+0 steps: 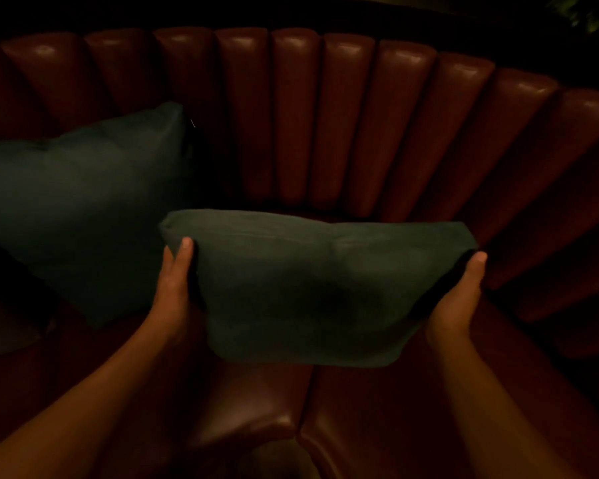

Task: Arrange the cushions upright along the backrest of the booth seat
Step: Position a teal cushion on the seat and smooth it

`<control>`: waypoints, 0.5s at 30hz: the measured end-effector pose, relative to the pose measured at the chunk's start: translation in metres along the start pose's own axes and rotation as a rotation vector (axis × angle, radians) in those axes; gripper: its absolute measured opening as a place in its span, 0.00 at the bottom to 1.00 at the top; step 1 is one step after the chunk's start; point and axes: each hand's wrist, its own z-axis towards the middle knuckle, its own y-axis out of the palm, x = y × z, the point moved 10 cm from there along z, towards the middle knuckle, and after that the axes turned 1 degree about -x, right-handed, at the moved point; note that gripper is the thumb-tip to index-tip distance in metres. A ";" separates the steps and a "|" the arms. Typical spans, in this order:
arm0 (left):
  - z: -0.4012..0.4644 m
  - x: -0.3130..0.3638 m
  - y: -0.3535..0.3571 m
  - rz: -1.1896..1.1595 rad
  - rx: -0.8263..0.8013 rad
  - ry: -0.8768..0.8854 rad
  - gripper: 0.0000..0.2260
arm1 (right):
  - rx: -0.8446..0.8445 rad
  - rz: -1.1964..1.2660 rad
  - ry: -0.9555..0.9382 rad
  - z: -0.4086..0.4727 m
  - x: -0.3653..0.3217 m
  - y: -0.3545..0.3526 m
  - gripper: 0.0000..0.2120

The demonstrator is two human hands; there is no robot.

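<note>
While the left hand (pixel 172 292) clamps one short end of a cushion (pixel 312 292), thumb laid flat up the near face and fingers hidden behind, the right hand (pixel 459 302) clamps the opposite end the same way, thumb pointing up along the edge. Both forearms are bare and reach forward from the bottom corners, wrists straight, palms turned inward toward each other with the cushion pressed between them. The cushion is dark teal, soft woven cloth, roughly rectangular, plump in the middle and creased along its top seam; it stands on its long edge, and whether its lower edge touches the seat (pixel 377 426) cannot be told. Under the hands the seat is smooth, glossy reddish-brown leather with a seam running between two pads. Beyond the hands the backrest (pixel 298 115) curves round in tall, rounded vertical channels of the same shiny leather, a gap away from the held cushion. Left of the left hand a second cushion (pixel 77 202), larger and the same teal cloth, leans against the backrest.
</note>
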 end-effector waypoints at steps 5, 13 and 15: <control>-0.002 0.009 -0.003 0.342 0.138 0.143 0.29 | 0.110 -0.231 -0.144 -0.004 0.008 -0.001 0.24; -0.011 0.011 -0.019 0.407 0.295 0.168 0.19 | 0.212 -0.370 -0.513 -0.028 -0.061 0.025 0.17; -0.011 0.010 -0.029 0.375 0.317 0.141 0.21 | 0.177 -0.360 -0.569 -0.034 -0.088 0.040 0.14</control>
